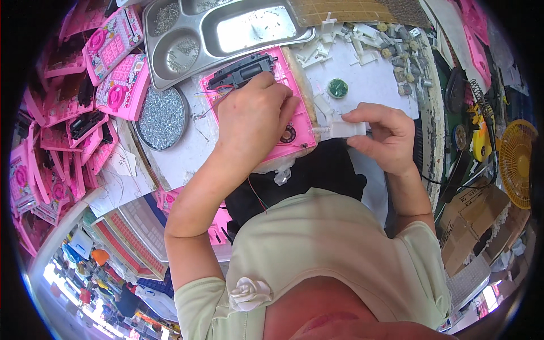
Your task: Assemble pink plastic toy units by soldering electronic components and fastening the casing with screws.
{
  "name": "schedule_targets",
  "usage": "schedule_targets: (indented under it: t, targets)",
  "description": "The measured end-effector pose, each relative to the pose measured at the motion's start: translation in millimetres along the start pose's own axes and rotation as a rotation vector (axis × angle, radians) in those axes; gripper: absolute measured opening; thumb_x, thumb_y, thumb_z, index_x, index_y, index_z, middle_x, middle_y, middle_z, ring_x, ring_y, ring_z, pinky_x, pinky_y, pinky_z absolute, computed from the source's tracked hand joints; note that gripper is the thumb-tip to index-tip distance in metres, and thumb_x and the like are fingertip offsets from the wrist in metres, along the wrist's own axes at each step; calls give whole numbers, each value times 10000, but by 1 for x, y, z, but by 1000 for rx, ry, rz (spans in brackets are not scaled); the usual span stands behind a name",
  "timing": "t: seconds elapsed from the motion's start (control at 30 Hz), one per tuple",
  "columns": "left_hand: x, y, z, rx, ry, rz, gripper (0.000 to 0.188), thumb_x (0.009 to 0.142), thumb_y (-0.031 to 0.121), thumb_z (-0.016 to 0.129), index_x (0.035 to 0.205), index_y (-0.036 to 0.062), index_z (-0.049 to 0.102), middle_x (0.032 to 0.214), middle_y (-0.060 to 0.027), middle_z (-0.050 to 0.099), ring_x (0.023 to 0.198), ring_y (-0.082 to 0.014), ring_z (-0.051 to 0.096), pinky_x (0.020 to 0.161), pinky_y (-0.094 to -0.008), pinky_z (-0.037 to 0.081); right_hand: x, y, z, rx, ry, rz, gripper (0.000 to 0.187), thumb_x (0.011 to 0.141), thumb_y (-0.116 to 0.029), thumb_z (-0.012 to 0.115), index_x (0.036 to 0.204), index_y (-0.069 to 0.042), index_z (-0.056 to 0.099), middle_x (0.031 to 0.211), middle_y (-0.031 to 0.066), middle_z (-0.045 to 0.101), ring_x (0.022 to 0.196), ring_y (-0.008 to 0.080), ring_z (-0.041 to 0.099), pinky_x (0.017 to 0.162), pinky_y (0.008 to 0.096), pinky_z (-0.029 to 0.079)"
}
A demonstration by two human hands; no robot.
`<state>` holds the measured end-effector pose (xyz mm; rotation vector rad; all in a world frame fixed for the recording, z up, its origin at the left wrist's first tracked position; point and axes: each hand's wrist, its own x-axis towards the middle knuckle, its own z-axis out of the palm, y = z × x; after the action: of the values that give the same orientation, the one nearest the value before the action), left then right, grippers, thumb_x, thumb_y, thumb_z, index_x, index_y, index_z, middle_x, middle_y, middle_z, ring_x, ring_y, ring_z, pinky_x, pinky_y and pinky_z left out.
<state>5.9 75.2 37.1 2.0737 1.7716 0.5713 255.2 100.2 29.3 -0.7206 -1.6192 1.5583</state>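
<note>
In front of me lies a pink plastic panel [306, 131], propped on a pale, plastic-wrapped pad. A long black mechanism [235, 72] sits along its far edge, with thin coloured wires beside it. My left hand [254, 116] rests over the panel, its fingers curled by the mechanism; their tips and anything between them are hidden. Close to the panel's right edge, my right hand [385, 133] pinches a white plastic part [347, 130] between thumb and fingers. A thin piece extends from that part toward the panel. A round dark piece [288, 135] shows near the panel's near edge.
A steel compartment tray [195, 79] with small screws stands at the back; a round dish [187, 113] of screws sits left. Pink housings [122, 85] pile up leftward. A small green-filled tub [337, 88], white parts [368, 37] and small motors [399, 62] lie to the right.
</note>
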Motion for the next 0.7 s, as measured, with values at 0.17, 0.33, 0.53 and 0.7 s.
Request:
schedule_targets:
  t: [0.17, 0.33, 0.53, 0.7]
  targets:
    - [3, -2, -1, 11, -81, 17, 134, 834, 179, 747, 894, 59, 749, 848, -86, 645, 734, -285, 663, 658, -388, 530, 1, 1, -4, -93, 37, -4, 355, 770, 20, 813, 1115, 25, 727, 1033, 112, 747, 862, 148, 665, 770, 278, 506]
    - [-4, -8, -8, -265, -31, -43, 103, 820, 81, 741, 904, 24, 721, 822, -89, 634, 686, -235, 634, 626, -333, 502, 9, 5, -6, -201, 67, -24, 323, 780, 4, 805, 1095, 10, 736, 1017, 97, 751, 833, 144, 656, 741, 285, 506]
    - [-34, -33, -10, -358, 232, -57, 76, 826, -4, 754, 870, 16, 695, 797, -63, 632, 622, -154, 596, 552, -286, 468, 30, 4, 7, -617, -69, -129, 280, 750, -61, 811, 1020, -60, 738, 905, 88, 701, 787, 249, 636, 720, 331, 517]
    - [-38, -34, -2, -335, 342, -9, 117, 818, -10, 767, 912, 12, 701, 800, -63, 633, 609, -139, 566, 541, -272, 451, 54, 5, 22, -842, -217, -334, 269, 693, -88, 794, 949, -93, 712, 945, 49, 619, 886, 269, 574, 743, 372, 514]
